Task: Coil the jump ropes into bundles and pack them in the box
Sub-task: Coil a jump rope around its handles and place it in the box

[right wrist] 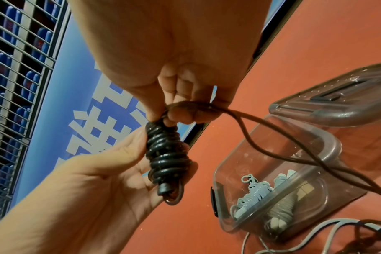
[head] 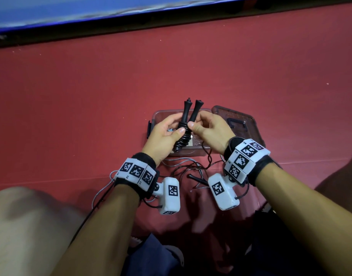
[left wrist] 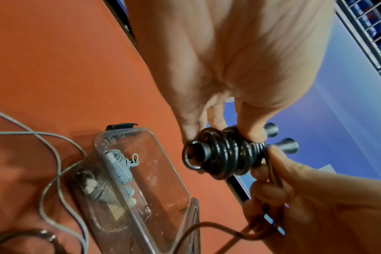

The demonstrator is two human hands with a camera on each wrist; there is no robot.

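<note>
My left hand (head: 167, 134) grips a black jump rope bundle (head: 44, 136): two black handles (head: 193, 112) side by side with black cord wound round their lower part (left wrist: 226, 154) (right wrist: 165, 154). My right hand (head: 207, 128) pinches the loose black cord (right wrist: 246, 134) right at the top of the windings. Both hands hover over the clear plastic box (head: 157, 114) on the red floor. Inside the box lie grey coiled ropes (left wrist: 118, 166) (right wrist: 255, 192). The black cord's tail trails down to the floor near me.
The box's lid (head: 236, 120) lies flat just right of the box. Loose grey cord (head: 177, 160) and dark cord (head: 193, 168) with a black handle (head: 197, 179) lie tangled on the red floor between my wrists. A blue banner wall (head: 91, 8) runs along the far edge.
</note>
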